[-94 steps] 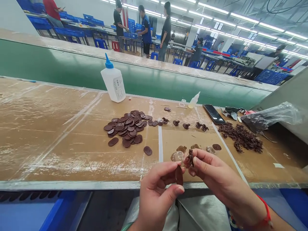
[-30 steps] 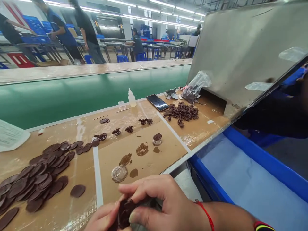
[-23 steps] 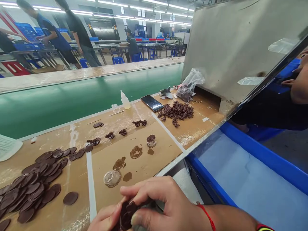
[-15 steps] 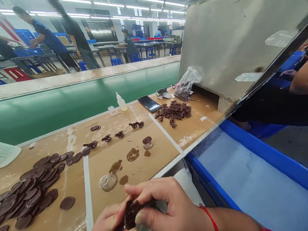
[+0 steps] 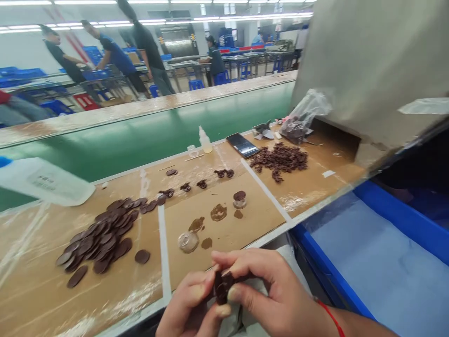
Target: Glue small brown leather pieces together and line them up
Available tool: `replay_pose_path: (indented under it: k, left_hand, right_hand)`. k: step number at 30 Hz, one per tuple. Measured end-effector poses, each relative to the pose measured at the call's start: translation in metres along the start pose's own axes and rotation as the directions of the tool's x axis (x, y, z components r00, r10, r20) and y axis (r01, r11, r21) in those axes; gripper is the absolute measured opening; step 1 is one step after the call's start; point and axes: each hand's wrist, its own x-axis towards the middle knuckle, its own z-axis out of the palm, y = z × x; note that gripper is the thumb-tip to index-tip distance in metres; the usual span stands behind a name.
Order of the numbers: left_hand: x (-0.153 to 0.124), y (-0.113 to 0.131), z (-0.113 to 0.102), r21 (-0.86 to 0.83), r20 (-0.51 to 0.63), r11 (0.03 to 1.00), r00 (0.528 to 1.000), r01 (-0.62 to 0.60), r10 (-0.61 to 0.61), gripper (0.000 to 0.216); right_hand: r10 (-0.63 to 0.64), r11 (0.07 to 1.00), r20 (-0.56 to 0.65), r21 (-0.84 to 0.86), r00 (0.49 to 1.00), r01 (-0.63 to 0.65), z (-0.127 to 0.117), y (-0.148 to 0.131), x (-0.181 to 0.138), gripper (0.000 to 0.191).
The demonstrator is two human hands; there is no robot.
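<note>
Low in front of me, off the table's near edge, my left hand and my right hand pinch a small dark brown moulded piece between thumbs and fingertips. Fingers cover much of it, so its full shape is hidden. Beyond my hands, a clear round dish stands on a cardboard sheet with wet brown marks. Another small clear container carries a brown oval disc. Several small brown wheeled figures form a row behind them.
At left lies a heap of brown oval discs near a white bottle. A dropper bottle, a phone, a pile of small brown parts and a plastic bag lie farther back. A blue bin stands right.
The camera view has swung left, so the table things appear farther right and more of the white bottle shows. Both hands still grip the brown piece, which is now more visible between the fingertips.
</note>
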Motion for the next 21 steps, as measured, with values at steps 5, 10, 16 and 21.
replay_pose_path:
  k: [5, 10, 16, 21]
  left_hand:
    - [-0.007, 0.006, 0.001, 0.031, 0.000, 0.999, 0.999, -0.036, 0.036, 0.026]
    - [-0.012, 0.007, -0.002, 0.054, -0.015, 0.996, 0.997, -0.077, 0.078, 0.030]
    - [-0.015, 0.003, -0.012, 0.069, -0.031, 0.989, 0.991, -0.130, 0.133, 0.030]
    - [-0.017, 0.003, -0.016, 0.066, -0.038, 0.986, 0.987, -0.154, 0.157, 0.031]
  right_hand:
    - [0.096, 0.986, 0.036, -0.144, 0.995, -0.090, -0.001, 0.006, -0.013, 0.015]
    - [0.087, 0.982, 0.102, -0.177, 0.991, -0.068, 0.001, 0.008, -0.017, 0.014]
    - [0.027, 0.971, 0.125, -0.241, 0.992, 0.004, 0.007, 0.012, -0.019, 0.021]
    - [0.023, 0.954, 0.162, -0.298, 0.987, 0.027, 0.009, 0.016, -0.020, 0.018]
